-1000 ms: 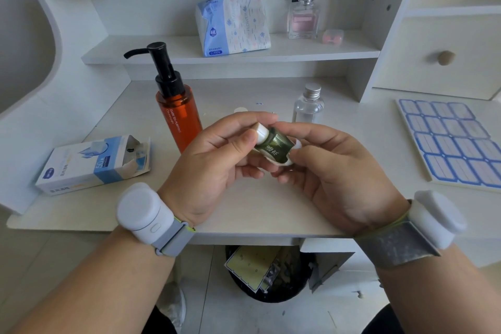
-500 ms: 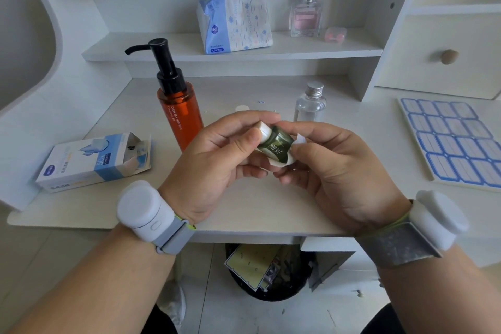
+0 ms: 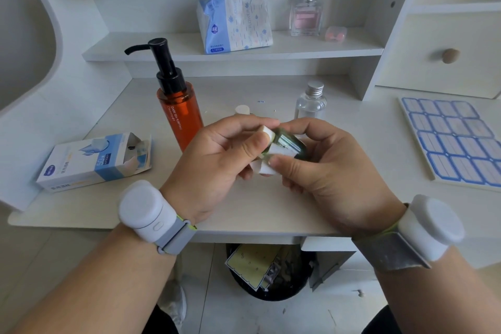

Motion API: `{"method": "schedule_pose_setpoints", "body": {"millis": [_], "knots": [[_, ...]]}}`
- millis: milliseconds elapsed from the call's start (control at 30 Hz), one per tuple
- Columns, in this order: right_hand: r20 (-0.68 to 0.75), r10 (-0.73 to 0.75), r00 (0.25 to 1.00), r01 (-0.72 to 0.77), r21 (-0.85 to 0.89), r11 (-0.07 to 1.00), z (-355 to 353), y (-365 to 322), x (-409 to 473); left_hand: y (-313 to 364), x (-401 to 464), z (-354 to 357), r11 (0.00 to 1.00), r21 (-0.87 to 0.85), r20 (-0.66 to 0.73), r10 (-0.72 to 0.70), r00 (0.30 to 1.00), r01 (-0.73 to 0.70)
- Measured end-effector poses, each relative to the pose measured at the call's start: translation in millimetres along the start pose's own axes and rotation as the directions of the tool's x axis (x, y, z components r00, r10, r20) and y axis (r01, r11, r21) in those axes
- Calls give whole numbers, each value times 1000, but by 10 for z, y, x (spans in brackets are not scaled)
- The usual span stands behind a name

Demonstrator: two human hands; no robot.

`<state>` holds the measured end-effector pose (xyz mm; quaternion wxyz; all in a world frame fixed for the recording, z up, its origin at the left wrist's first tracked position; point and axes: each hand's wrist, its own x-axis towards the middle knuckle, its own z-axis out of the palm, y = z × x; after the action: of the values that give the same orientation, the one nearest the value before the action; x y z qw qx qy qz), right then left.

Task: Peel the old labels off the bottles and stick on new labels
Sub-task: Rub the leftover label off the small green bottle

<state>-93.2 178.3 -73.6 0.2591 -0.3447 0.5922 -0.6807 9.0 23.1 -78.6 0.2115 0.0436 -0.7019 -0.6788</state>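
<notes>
A small dark green bottle [image 3: 289, 144] with a white cap lies sideways between both hands above the desk. My left hand [image 3: 217, 160] grips its cap end with thumb and fingers. My right hand [image 3: 325, 168] holds the bottle's body, and its thumb pinches a white strip [image 3: 273, 163] that is partly off the bottle. A sheet of blue-bordered blank labels [image 3: 455, 141] lies on the desk at the right. An orange pump bottle [image 3: 180, 114] and a small clear bottle [image 3: 310, 104] with a silver cap stand behind the hands.
An opened blue and white box [image 3: 92, 160] lies at the left of the desk. A tissue pack [image 3: 235, 19], a perfume bottle [image 3: 306, 11] and a small pink case sit on the shelf. A black bin [image 3: 271, 274] with scraps stands under the desk.
The bottle has been turned in the hands. A white strip now shows under my right thumb, drawn toward me off the bottle's side.
</notes>
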Motion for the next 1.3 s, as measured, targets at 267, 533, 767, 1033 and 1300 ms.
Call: {"method": "schedule_pose_setpoints", "body": {"millis": [267, 533, 767, 1033, 1300], "knots": [[18, -28, 999, 28, -13, 1000, 16, -8, -18, 28, 7, -3, 999, -38, -7, -12, 1000, 12], [58, -17, 998, 13, 68, 998, 3, 14, -8, -10, 17, -32, 999, -34, 6, -15, 1000, 15], [93, 13, 996, -24, 117, 993, -38, 57, 19, -19, 27, -32, 999, -44, -19, -13, 1000, 12], [96, -42, 994, 41, 10, 999, -32, 55, 3, -26, 35, -38, 998, -45, -15, -35, 999, 34], [111, 11, 994, -36, 225, 974, -42, 91, 28, -63, 53, -50, 995, -94, -40, -33, 999, 29]]}}
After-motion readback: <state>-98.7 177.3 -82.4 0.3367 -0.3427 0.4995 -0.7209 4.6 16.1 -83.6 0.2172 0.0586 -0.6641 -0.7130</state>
